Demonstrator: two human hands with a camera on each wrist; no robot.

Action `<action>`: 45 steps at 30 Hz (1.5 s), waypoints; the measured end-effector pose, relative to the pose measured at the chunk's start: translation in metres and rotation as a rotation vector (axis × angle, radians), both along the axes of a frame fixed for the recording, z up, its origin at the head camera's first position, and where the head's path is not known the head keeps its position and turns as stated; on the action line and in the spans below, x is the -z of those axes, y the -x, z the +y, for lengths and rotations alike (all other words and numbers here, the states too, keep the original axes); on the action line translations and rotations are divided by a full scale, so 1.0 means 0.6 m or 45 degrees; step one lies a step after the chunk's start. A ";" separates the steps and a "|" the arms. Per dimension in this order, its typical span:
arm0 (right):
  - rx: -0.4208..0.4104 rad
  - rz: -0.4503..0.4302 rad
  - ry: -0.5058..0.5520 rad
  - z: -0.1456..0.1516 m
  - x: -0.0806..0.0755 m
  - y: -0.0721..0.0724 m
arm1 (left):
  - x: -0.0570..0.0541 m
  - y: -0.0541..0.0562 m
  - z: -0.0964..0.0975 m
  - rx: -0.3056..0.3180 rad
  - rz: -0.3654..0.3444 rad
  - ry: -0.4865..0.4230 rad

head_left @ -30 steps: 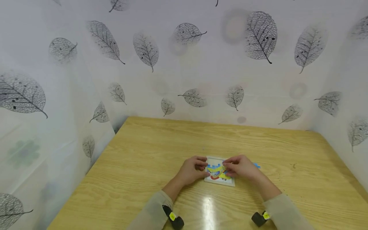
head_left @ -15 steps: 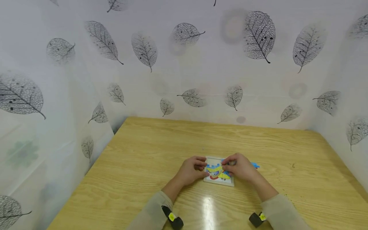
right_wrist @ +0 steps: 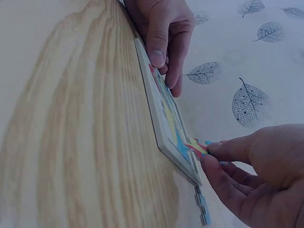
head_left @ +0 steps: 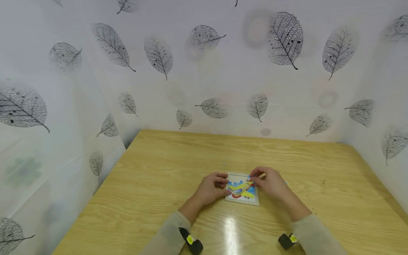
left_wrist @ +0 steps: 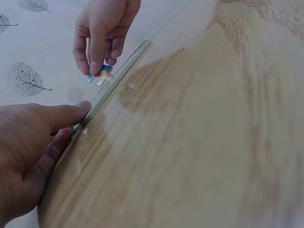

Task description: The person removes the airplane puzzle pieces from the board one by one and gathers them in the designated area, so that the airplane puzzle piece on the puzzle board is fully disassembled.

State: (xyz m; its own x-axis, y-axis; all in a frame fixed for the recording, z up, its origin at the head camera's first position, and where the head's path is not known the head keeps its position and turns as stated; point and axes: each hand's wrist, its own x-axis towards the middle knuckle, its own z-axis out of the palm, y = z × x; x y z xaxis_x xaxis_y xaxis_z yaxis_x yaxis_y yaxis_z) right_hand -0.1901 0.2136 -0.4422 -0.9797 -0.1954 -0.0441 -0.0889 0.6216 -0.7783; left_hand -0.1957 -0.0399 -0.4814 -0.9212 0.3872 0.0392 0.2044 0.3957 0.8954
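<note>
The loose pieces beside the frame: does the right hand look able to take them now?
Probably not yet: the loose pieces lie near the right hand and nothing seems to block them, but it pinches another piece. Once that is released, they look within reach.

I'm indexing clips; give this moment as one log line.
left hand: grips puzzle frame at left edge | right hand: pinches puzzle piece at far-right corner | blue puzzle part: right of frame
</note>
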 end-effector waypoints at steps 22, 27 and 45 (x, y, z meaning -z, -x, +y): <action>0.058 -0.355 0.486 0.156 0.003 0.000 | 0.002 0.001 -0.002 0.005 0.010 0.015; 0.070 -0.392 0.483 0.190 -0.005 -0.003 | 0.001 0.001 -0.002 0.013 0.017 0.011; 0.215 -0.392 0.222 0.250 -0.001 -0.014 | 0.001 0.000 0.001 0.027 0.039 -0.022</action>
